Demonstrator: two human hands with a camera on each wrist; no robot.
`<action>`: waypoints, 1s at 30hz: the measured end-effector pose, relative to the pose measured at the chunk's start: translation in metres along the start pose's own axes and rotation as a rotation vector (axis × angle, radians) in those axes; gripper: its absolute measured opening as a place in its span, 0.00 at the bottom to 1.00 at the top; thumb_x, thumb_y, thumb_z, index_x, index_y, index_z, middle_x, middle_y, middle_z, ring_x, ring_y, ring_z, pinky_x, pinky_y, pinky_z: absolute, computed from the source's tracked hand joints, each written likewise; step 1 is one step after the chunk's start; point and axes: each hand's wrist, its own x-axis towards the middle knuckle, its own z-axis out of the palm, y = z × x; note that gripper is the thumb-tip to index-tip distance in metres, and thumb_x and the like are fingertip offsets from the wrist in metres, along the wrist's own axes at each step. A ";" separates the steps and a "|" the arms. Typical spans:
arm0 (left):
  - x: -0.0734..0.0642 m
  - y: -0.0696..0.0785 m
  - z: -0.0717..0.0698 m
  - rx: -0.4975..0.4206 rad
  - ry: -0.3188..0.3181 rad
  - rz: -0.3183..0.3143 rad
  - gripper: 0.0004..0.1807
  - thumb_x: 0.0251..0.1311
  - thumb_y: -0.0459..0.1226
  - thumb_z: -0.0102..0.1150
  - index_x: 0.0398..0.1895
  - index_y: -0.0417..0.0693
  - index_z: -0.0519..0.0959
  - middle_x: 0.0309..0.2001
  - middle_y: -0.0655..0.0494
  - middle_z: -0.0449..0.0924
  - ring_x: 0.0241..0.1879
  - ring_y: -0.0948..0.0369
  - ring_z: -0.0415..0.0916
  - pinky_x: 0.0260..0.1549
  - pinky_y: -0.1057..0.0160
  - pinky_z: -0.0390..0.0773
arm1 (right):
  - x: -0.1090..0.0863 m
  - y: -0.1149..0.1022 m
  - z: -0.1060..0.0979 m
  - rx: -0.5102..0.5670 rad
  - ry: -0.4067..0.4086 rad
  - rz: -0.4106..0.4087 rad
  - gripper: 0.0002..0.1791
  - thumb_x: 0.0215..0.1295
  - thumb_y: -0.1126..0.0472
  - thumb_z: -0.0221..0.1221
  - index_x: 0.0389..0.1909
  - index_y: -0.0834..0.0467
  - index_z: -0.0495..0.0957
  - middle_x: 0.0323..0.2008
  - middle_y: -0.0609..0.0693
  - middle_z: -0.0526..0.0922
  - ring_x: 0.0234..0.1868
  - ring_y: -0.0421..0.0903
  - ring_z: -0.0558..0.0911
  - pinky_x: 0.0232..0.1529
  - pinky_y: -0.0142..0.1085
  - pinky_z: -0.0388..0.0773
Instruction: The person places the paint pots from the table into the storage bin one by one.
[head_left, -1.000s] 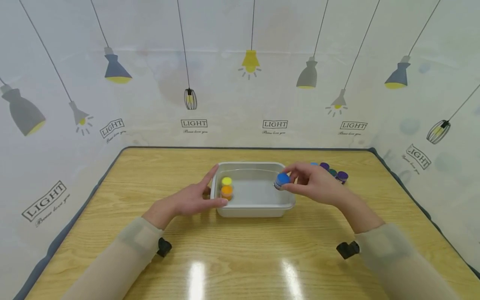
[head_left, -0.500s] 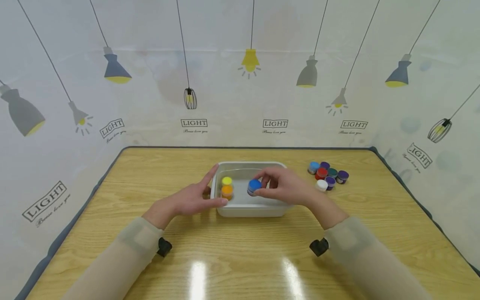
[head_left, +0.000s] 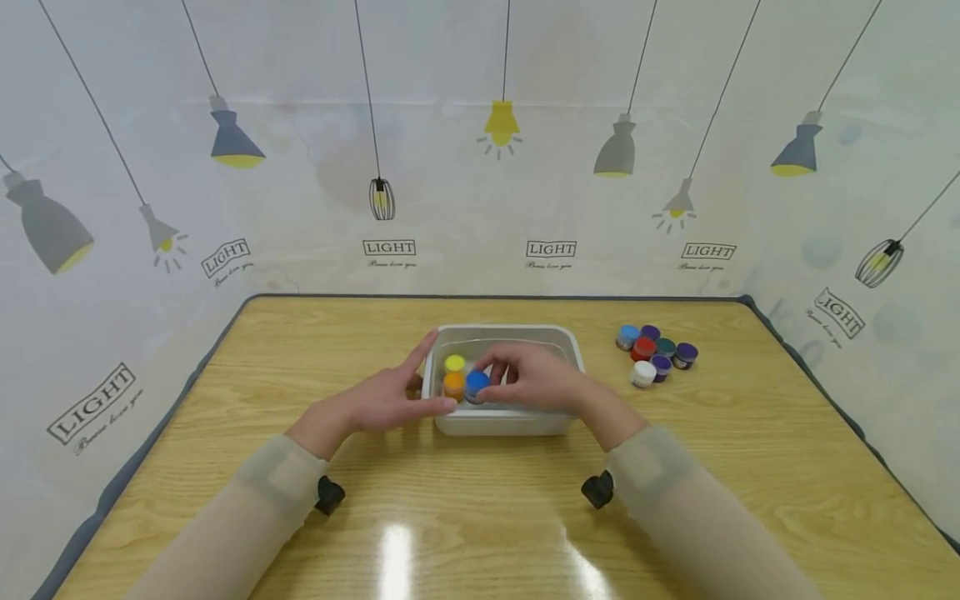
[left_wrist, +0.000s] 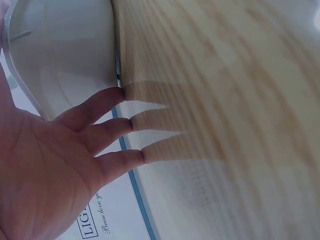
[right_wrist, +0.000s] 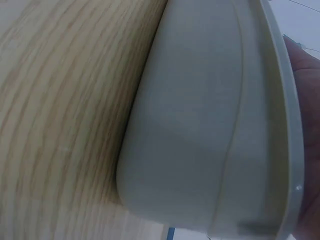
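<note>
My right hand [head_left: 536, 379] reaches into a white plastic tray [head_left: 502, 424] and pinches a small blue-lidded paint jar [head_left: 477, 383] between thumb and fingers. That jar is beside an orange paint jar [head_left: 453, 384], with a yellow paint jar [head_left: 454, 364] behind the orange one. At the tray's left end, my left hand [head_left: 378, 400] lies with thumb and forefinger spread along the rim. Three straight fingers [left_wrist: 90, 107] of that hand reach down to the table in the left wrist view. The tray's outer wall [right_wrist: 190, 120] hides the jars in the right wrist view.
Right of the tray, several more paint jars stand in a cluster on the wooden table [head_left: 517, 500], among them a red jar [head_left: 643, 349], a white-lidded jar [head_left: 643, 374] and a light blue jar [head_left: 628, 337]. A wall covering [head_left: 465, 208] printed with lamps rises behind.
My right hand has carried the blue-lidded paint jar leftward, from the tray's right end to beside the orange jar. The jar cluster has come into full view. My left hand stays at the tray.
</note>
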 end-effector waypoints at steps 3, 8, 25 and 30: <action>0.000 0.001 0.000 0.001 0.001 -0.001 0.64 0.66 0.75 0.60 0.90 0.79 0.25 0.80 0.37 0.71 0.78 0.41 0.73 0.78 0.33 0.68 | 0.004 -0.001 0.004 0.006 -0.036 -0.018 0.19 0.73 0.47 0.72 0.61 0.45 0.86 0.42 0.43 0.86 0.44 0.45 0.84 0.50 0.39 0.84; 0.001 0.000 0.001 0.005 -0.001 -0.001 0.64 0.67 0.75 0.59 0.89 0.78 0.25 0.79 0.38 0.72 0.77 0.41 0.74 0.77 0.33 0.69 | 0.012 -0.001 0.007 -0.014 -0.091 -0.029 0.18 0.74 0.49 0.72 0.61 0.44 0.86 0.43 0.42 0.88 0.45 0.44 0.85 0.50 0.39 0.85; 0.000 0.001 0.002 0.012 0.006 0.004 0.64 0.67 0.76 0.57 0.89 0.78 0.24 0.79 0.39 0.73 0.76 0.42 0.75 0.77 0.34 0.70 | 0.031 0.003 0.020 0.028 -0.180 -0.076 0.19 0.77 0.54 0.69 0.65 0.47 0.87 0.44 0.43 0.90 0.46 0.39 0.85 0.52 0.36 0.84; -0.001 0.001 0.001 0.009 0.004 0.008 0.64 0.67 0.76 0.58 0.89 0.79 0.24 0.80 0.38 0.71 0.77 0.42 0.74 0.77 0.34 0.70 | 0.033 0.003 0.023 0.025 -0.188 -0.061 0.18 0.78 0.55 0.68 0.65 0.46 0.86 0.46 0.43 0.90 0.47 0.39 0.85 0.53 0.36 0.84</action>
